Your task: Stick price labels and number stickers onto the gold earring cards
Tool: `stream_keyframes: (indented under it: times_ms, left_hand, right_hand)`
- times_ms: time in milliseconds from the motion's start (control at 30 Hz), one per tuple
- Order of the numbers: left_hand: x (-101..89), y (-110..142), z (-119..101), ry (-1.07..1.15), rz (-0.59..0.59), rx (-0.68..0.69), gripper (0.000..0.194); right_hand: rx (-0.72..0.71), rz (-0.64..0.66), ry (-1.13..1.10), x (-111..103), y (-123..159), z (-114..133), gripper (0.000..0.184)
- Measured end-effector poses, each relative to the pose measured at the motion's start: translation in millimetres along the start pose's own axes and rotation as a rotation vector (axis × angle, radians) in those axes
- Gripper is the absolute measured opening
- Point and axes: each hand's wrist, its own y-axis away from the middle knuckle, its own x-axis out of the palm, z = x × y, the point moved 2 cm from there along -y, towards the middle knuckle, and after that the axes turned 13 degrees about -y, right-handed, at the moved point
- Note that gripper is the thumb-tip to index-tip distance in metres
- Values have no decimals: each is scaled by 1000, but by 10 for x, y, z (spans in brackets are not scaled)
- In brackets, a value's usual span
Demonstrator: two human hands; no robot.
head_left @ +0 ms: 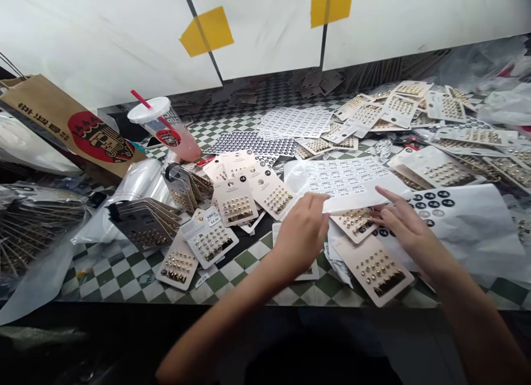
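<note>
A price-sticker sheet [348, 180] is being pinched by the left hand [302, 230] above earring cards [373, 263]; the right hand [409, 230] is being held alongside, fingers apart.
</note>
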Motion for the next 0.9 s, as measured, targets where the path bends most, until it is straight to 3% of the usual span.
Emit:
stream_keyframes:
  times_ms: [133, 233, 433, 567, 667, 833, 900]
  left_hand:
    - [226, -593, 33, -19, 123, 59, 27]
    - [324, -818, 0, 28, 135, 130, 21]
    - [322, -911, -12, 150, 126, 231, 11]
    - [222, -930, 23, 330, 219, 312, 9]
    - [172, -950, 26, 439, 279, 300, 11]
    - [182, -1007, 23, 497, 197, 266, 5]
    - [186, -1032, 73, 526, 126, 183, 6]
  right_hand:
    - [0, -5, -51, 93, -152, 44, 44]
    - [-54, 13, -214, 132, -215, 47, 34]
    - [-249, 33, -421, 170, -189, 68, 29]
    - [-253, 32, -490, 162, -151, 84, 29]
    - [-246, 36, -492, 138, -132, 70, 28]
    - [-277, 40, -424, 132, -117, 51, 27]
    - [-252, 11, -422, 130, -133, 41, 28]
